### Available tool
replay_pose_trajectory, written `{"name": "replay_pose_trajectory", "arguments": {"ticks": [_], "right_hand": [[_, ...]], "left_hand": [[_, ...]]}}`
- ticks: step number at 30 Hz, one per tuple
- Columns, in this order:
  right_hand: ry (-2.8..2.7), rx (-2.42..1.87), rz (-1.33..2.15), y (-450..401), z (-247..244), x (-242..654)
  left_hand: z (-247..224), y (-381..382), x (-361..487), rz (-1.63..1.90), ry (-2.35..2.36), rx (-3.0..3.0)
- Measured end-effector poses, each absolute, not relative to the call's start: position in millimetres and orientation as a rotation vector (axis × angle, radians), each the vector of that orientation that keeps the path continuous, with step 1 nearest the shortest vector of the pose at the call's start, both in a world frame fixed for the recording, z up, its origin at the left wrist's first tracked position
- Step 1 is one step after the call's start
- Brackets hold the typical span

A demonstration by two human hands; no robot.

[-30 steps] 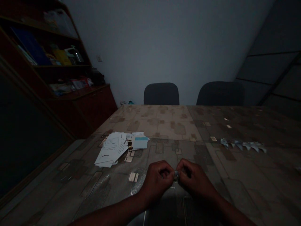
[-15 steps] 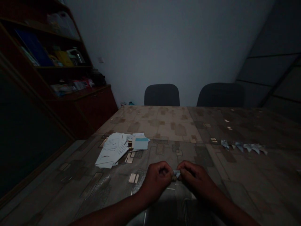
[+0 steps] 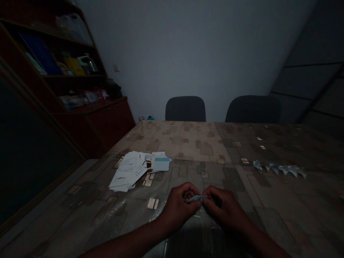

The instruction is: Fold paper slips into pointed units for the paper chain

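Note:
A small pale piece of folded paper [image 3: 196, 197] is held between my two hands, low in the middle of the view. My left hand [image 3: 182, 201] pinches it from the left, fingers curled behind it and thumb below. On the right, my right hand [image 3: 220, 204] grips its other end between thumb and fingertips. Left of my hands lies a loose pile of white printed cards [image 3: 129, 170], with a blue-striped card [image 3: 161, 163] at its right side. Several small folded paper shapes [image 3: 279, 169] sit in a row at the right.
A patterned cloth covers the table [image 3: 188, 139]. Two dark chairs [image 3: 185, 108] stand behind its far edge, against a pale wall. At the left is a dark red cabinet [image 3: 113, 122] with shelves holding a blue folder, bags and a kettle. The room is dim.
The held paper has turned and now shows as a longer, flatter strip reaching across my left fingers. My right fingertips have shifted slightly. The pile and the row are unchanged.

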State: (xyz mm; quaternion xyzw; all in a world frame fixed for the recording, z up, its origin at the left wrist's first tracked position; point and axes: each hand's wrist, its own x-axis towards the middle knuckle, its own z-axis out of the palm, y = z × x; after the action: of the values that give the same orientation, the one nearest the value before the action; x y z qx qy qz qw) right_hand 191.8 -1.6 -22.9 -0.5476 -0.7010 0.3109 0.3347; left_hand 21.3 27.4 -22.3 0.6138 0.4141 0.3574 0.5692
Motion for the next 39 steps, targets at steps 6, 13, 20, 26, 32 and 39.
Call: {"name": "replay_pose_trajectory", "arguments": {"ticks": [6,13,20,26,32,39], "right_hand": [[-1.871,-1.443,0.809,0,-21,194],[-1.805,-1.409,0.931,-1,-21,195],[-1.688,-1.419,0.867,-4,-22,195],[-1.692,-1.451,0.863,-6,-23,197],[-1.849,-1.405,0.728,-5,-26,189],[-1.802,-1.422,0.757,-5,-27,187]], "left_hand": [[-25,30,18,0.799,0.912,1.411],[-29,31,18,0.814,0.905,1.447],[-31,31,18,0.822,0.933,1.416],[-31,30,17,0.821,0.938,1.361],[-31,27,14,0.808,0.952,1.555],[-36,30,13,0.769,0.827,1.408]]}}
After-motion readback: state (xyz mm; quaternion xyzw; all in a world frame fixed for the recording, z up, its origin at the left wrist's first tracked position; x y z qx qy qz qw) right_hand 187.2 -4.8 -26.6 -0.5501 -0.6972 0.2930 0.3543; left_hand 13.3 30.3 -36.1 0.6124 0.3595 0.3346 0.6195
